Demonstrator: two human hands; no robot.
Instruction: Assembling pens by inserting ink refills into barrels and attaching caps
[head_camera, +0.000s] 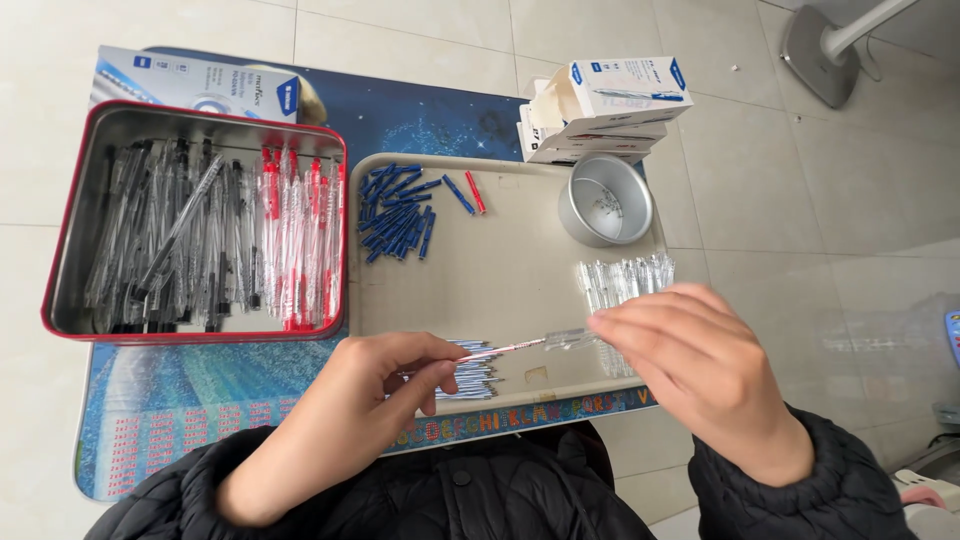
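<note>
I see my left hand (385, 385) at about seven o'clock in the view, fingers pinched together on a thin pen refill (500, 350) that points toward three o'clock. My right hand (690, 365) sits at about four o'clock, fingertips closed on a clear pen barrel (568, 339), and the refill's tip meets the barrel's open end between the two hands. Both hang just above the near edge of a beige tray (520, 260).

Under my left fingers, at six o'clock on the tray, lies a small pile of refills (472, 372). Behind my right hand, at three o'clock, is a heap of clear barrels (625, 280). At eleven o'clock on the tray is a cluster of blue caps (398, 213), with one red cap (474, 191) just beside it. A round metal bowl (604, 200) stands at one o'clock, and white boxes (610, 105) are stacked beyond it.

At nine o'clock from the tray a red-rimmed tin (60, 260) holds finished pens, black ones (165, 240) and red ones (300, 240).
</note>
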